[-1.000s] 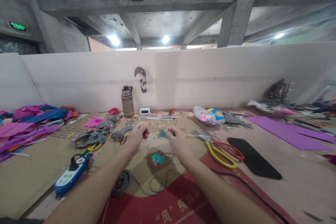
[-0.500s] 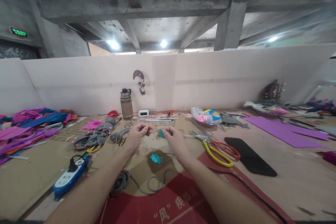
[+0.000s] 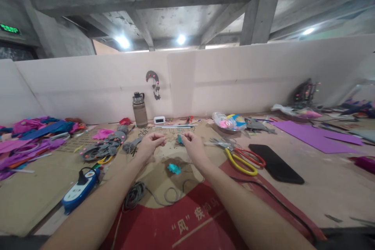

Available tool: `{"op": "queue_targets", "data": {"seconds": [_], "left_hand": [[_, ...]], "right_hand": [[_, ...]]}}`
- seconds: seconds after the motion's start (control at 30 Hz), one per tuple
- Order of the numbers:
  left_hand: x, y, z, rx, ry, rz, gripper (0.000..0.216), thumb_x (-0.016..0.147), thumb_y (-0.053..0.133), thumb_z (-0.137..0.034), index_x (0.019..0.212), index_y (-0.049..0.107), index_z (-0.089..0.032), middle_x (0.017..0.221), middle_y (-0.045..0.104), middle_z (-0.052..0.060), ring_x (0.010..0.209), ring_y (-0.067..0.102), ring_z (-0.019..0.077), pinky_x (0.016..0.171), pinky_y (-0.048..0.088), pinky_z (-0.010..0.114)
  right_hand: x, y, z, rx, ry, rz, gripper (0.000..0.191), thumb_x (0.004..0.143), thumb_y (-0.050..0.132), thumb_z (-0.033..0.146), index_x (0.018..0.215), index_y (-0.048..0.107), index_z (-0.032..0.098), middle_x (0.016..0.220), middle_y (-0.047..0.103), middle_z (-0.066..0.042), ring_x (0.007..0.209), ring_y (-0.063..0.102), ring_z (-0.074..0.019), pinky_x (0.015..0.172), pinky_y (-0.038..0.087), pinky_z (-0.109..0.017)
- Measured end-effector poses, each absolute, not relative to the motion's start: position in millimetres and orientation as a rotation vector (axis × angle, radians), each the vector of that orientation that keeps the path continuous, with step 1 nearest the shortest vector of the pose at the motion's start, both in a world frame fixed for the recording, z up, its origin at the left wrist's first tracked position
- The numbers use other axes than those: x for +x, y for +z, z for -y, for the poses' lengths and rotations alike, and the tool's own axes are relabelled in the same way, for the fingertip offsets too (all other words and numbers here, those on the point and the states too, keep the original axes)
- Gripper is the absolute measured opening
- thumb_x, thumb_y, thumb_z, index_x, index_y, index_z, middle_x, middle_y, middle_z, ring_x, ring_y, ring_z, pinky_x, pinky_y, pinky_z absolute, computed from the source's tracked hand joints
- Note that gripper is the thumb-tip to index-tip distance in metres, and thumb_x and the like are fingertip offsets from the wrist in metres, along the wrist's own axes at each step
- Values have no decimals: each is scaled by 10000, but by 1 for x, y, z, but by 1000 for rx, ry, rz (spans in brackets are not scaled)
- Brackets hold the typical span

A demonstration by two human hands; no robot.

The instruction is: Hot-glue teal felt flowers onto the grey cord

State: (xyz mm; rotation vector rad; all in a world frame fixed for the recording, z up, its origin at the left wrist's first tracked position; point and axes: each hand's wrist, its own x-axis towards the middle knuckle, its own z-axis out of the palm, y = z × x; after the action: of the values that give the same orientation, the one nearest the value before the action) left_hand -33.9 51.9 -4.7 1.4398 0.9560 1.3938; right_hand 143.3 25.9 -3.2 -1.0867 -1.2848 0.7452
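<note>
Left fingertips turn toward the teal piece

The left hand (image 3: 149, 147), more curled a second ago, now points its pinched fingertips rightward; whether they grip anything, I cannot tell. The right hand (image 3: 193, 147) grasps a teal piece (image 3: 179, 139) above mid-desk, so handwork seemingly centres there. A teal cutout (image 3: 174, 168) lies nearer the desk's (image 3: 331, 187) front edge. A bottle (image 3: 140, 114) stands at the back edge, before a white partition (image 3: 234, 64) under concrete beams (image 3: 140, 3).
</note>
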Motion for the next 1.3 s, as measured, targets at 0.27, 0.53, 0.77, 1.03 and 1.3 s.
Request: {"op": "queue_targets", "data": {"seconds": [0.27,0.53,0.77,1.03,1.3], "left_hand": [[-33,-12,-53,1633,1430,-1030,98,558,567,-107,583,494,-167,666,569,-25,601,488,96,572,372,209],[-58,-15,-70,1400,1503,-1092,39,558,448,-195,520,444,-190,426,358,-63,397,297,77,428,210,209],[-65,-8,-67,1412,1481,-1103,160,658,454,-291,536,485,-191,389,330,-56,371,290,89,410,226,230],[-45,-8,-58,1542,1404,-1084,296,752,486,-345,508,465,-178,425,409,-42,421,372,88,449,295,222],[-29,-5,-48,1546,1254,-989,251,674,658,-358,804,642,-143,723,648,27,587,534,105,558,410,226]], "right_hand": [[137,-19,-25,-1133,688,1422,211,687,517,370,608,543,176,526,465,37,521,390,-114,529,309,-239],[145,-25,-28,-1153,669,1437,210,687,530,370,626,566,172,553,502,21,536,415,-124,532,320,-247],[142,-26,-27,-1149,672,1455,210,703,517,361,603,534,177,545,460,29,545,394,-124,535,305,-248],[139,-27,-24,-1143,695,1496,210,724,503,356,657,561,167,586,509,13,569,432,-131,550,318,-251],[139,-28,-24,-1180,658,1536,202,737,492,348,649,546,175,571,477,25,566,412,-127,547,306,-244]]}}
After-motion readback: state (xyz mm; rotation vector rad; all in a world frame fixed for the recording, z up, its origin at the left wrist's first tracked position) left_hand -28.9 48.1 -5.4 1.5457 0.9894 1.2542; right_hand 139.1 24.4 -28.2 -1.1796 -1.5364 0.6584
